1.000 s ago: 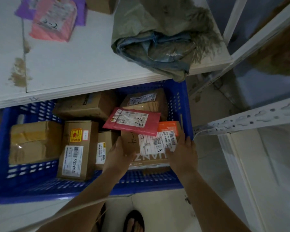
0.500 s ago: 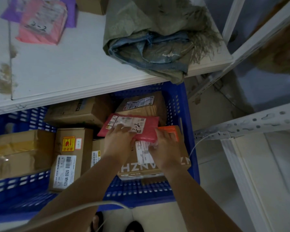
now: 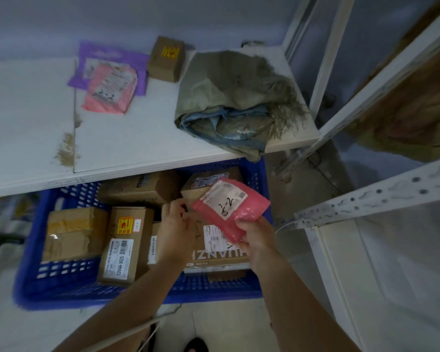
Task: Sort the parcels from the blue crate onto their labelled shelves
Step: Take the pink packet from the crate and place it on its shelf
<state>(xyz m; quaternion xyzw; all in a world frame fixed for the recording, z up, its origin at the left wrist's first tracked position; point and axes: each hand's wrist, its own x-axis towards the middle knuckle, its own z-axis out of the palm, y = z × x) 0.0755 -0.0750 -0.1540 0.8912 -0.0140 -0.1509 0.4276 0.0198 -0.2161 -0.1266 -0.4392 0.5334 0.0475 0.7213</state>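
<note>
My right hand [image 3: 255, 235] grips the lower edge of a pink mailer bag [image 3: 230, 208] with a white label marked "2-2", lifted above the blue crate [image 3: 61, 288]. My left hand [image 3: 174, 227] hovers just left of the bag with loosely curled fingers and holds nothing. The crate sits on the floor under a white shelf [image 3: 137, 133] and holds several brown cardboard boxes, among them a flat one printed "HUANZ" [image 3: 214, 255] beneath my hands. On the shelf lie another pink mailer marked "2-2" [image 3: 109, 88], a purple mailer [image 3: 107, 54] under it, and a small brown box [image 3: 166, 59].
A crumpled grey-green sack [image 3: 229, 102] takes up the shelf's right end, hanging over its front edge. White perforated shelf posts [image 3: 366, 199] and another white shelving unit stand to the right. Bare floor lies between the crate and that unit.
My right hand has lifted the pink "2-2" mailer off the boxes in the crate and turned it upright. My left hand let go of it. The view tilted up to show more of the shelf.
</note>
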